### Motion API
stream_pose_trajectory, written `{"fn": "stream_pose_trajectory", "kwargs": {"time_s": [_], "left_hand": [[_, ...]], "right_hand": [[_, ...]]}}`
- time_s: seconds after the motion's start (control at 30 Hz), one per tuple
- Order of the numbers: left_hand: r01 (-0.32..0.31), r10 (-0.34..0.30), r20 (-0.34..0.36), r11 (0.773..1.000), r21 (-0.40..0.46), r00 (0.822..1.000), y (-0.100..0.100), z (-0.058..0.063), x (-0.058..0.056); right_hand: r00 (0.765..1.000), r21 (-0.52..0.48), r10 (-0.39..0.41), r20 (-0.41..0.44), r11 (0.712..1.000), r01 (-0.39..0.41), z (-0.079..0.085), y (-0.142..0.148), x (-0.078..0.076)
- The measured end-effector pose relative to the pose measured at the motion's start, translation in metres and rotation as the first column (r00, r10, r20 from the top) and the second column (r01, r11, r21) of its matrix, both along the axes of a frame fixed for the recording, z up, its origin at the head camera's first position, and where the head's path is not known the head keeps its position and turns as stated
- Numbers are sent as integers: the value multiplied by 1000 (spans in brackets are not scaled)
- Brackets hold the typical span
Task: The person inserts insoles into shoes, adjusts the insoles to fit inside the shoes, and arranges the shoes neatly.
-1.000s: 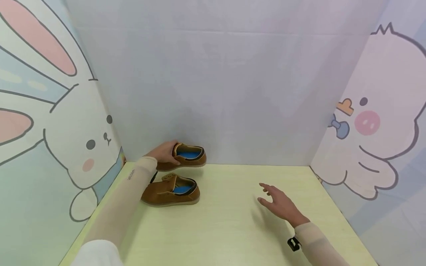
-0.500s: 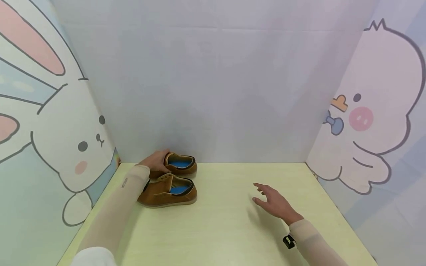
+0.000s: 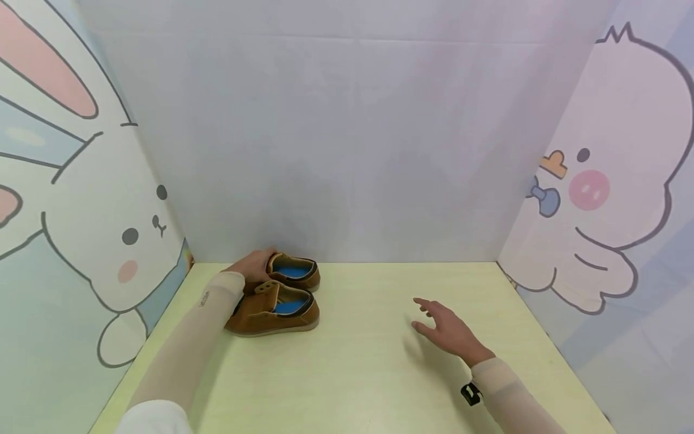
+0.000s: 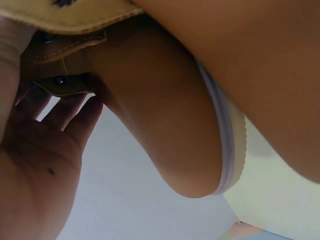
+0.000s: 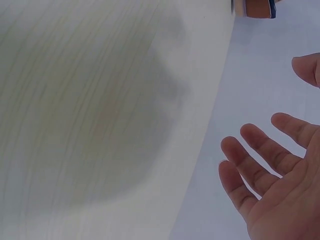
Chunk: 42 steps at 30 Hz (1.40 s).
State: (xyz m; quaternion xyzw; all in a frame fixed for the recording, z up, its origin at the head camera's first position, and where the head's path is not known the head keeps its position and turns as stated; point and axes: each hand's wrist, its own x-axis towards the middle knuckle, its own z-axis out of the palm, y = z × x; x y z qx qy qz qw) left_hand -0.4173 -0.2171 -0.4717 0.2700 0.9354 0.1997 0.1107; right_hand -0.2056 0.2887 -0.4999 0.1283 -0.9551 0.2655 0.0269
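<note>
At the back left of the table, my left hand (image 3: 253, 265) grips the far brown shoe (image 3: 310, 281) around its lace area. That shoe has a blue insole and a dark collar, and its toe is hidden behind the hand. In the left wrist view, my fingers (image 4: 82, 122) reach around its eyelet flaps. A matching near shoe (image 3: 257, 323) stands alongside, in front of it, both toes pointing left. My right hand (image 3: 449, 331) hovers over the right side of the table, fingers loosely extended, holding nothing.
The pale wooden table (image 3: 374, 361) ends at a plain grey back wall (image 3: 352, 150). A rabbit-printed panel (image 3: 103, 253) stands on the left, and a panel with a chick drawing (image 3: 623, 150) on the right.
My left hand has lowered the far shoe onto the table, close beside the near shoe. Over the last half second it has hardly moved. The right hand keeps its pose.
</note>
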Motion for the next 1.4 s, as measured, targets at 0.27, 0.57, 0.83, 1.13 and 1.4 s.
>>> {"fn": "stream_pose_trajectory", "kwargs": {"time_s": [0.27,0.57,0.83,1.13,1.4], "left_hand": [[-22,23,57,1000,-18,998,-1,-2,6],[-66,66,120,998,-12,991,-2,-2,15],[-45,45,126,999,-6,991,0,6,16],[-62,66,141,998,-33,988,-28,40,45],[-5,51,-341,991,134,939,-3,61,102]], "right_hand": [[1000,-9,1,11,1000,-1,-2,-2,1],[1000,7,-4,21,1000,4,-6,-2,2],[1000,5,-1,12,1000,1,-6,1,-1],[999,6,32,-27,999,-32,2,-5,-10],[985,75,101,-138,993,-91,27,-5,-19]]}}
